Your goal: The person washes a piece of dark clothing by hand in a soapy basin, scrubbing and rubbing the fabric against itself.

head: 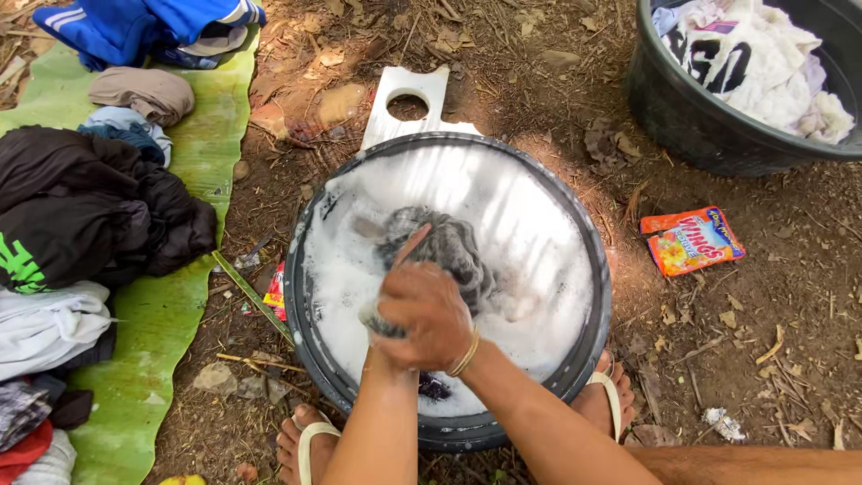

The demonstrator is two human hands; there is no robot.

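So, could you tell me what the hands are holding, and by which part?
Both hands clutch a wet grey garment by its near end, bunched over the soapy basin; which hand lies on top cannot be told.

The right hand covers the left hand completely. At 2 o'clock, the dark tub is cut by the edge.

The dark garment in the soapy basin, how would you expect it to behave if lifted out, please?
The dark garment looks soaked and bunched under the hands, so it would probably hang limp and feel heavy for its size. Suds cover the basin, so it is likely slippery. The right hand lies over the left, which is mostly hidden.
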